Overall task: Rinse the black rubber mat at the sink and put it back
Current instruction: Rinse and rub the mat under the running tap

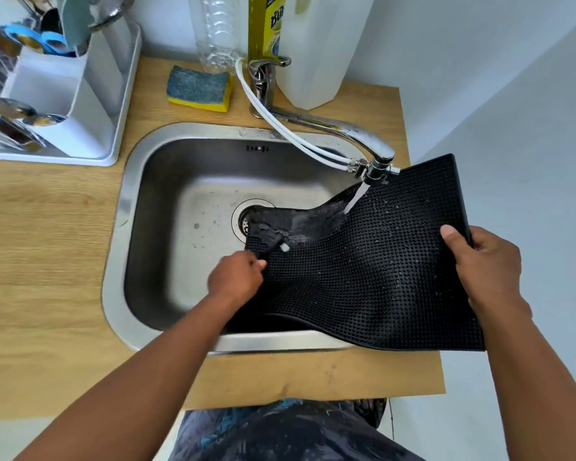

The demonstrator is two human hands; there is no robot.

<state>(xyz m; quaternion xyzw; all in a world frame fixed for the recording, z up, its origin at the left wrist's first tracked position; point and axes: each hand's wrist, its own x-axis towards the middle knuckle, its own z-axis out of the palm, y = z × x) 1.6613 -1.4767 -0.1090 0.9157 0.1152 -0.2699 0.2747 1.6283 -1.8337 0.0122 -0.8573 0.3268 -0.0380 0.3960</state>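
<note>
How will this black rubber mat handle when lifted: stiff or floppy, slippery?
Probably floppy: the black rubber mat sags into the sink between the left hand and right hand. Likely slippery, since tap water runs over it.
</note>
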